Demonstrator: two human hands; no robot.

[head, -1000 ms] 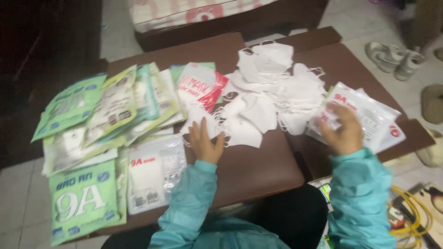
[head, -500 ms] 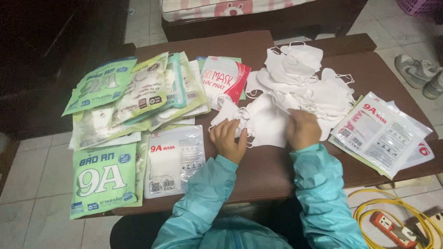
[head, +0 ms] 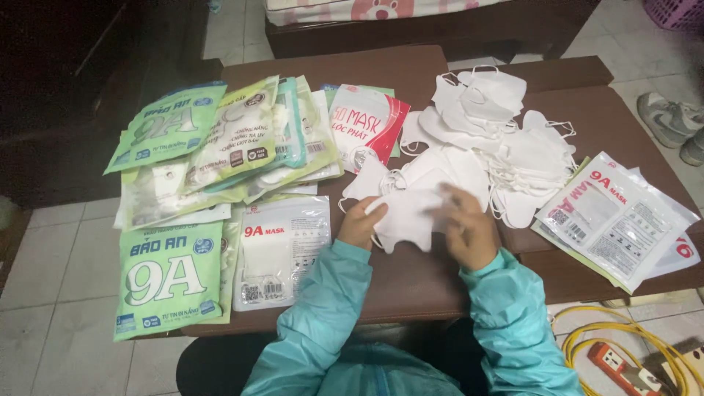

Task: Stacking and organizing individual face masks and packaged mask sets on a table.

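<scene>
- Head view, looking down: nearest the viewer, two arms in shiny teal sleeves (head: 506,323) reach forward over the edge of a dark brown wooden table (head: 411,282).
- The left hand (head: 361,224) and right hand (head: 466,231) hold one white face mask (head: 403,216) between them, just above the table at its middle. Both sets of fingers are closed on the soft fabric, the left pinching its left edge, the right lying over its right side, seemingly to keep the folded mask flat.
- The mask looks like thin, matte cloth with a curved, fish-like outline.
- Just left of the left hand lies a clear plastic packet (head: 280,249) with a mask inside, flat and glossy.
- Further left sits a large green packet (head: 167,277), smooth and rectangular, overlapping the table's front-left corner.
- At the right, a stack of clear packets (head: 616,216) rests at an angle, well apart from the hands.
- On the floor at the lower right are a coiled yellow cable (head: 587,337) and an orange power strip (head: 620,367).
- Beyond the hands, a loose heap of white masks (head: 513,139) with thin ear loops spreads across the table's middle and right.
- Beside it lies a red and white packet (head: 363,125), and to the far left a fanned pile of green packets (head: 220,139), overlapping like cards.
- Furthest away, a grey shoe (head: 667,121) sits on the pale tiled floor.
</scene>
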